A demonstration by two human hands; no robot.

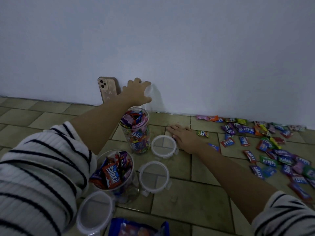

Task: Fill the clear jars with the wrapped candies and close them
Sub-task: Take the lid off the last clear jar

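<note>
Fingers of the left hand (136, 92) curled round an empty clear jar (153, 97) behind the full jar (136, 132), likely fetching it for filling. Right hand (184, 138) lay flat, fingers straight, right of the full jar, bracing beside a lid (163, 146); wrapped candies (272, 150) lay farther right.

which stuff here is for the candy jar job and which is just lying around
Job: empty jar gripped by left hand; tall full jar; near jar; three lids; loose candies.
Lying about: phone leaning on the wall.
</note>
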